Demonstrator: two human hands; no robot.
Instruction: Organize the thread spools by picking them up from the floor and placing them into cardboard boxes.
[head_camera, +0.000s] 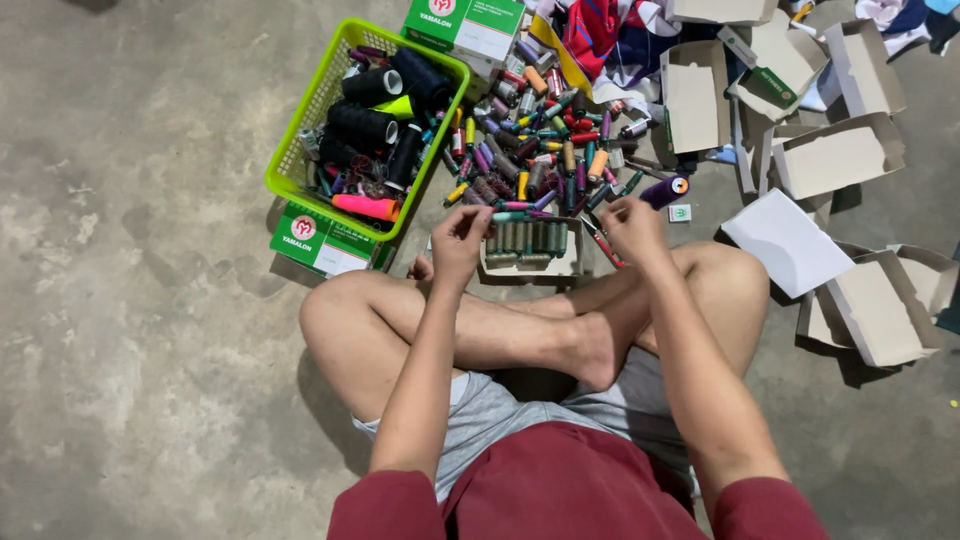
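The person sits cross-legged on the concrete floor (130, 300). The left hand (460, 238) has its fingers pinched on a teal spool (508, 215), which lies flat with its long axis left to right, just above the near edge of the small box (572, 266). This box stands on the floor directly in front of the shins, between the two hands, and it already holds a row of grey-green spools (527, 237) standing side by side. The held spool touches or almost touches the top of this row; I cannot tell which. The right hand (632, 225) is half closed, and whether it holds something is not visible. It is just right of the box, so both hands are about equally near. The loose pile (545, 150) of spools lies farther away, behind the box, and the green basket (300, 150) is to the left.
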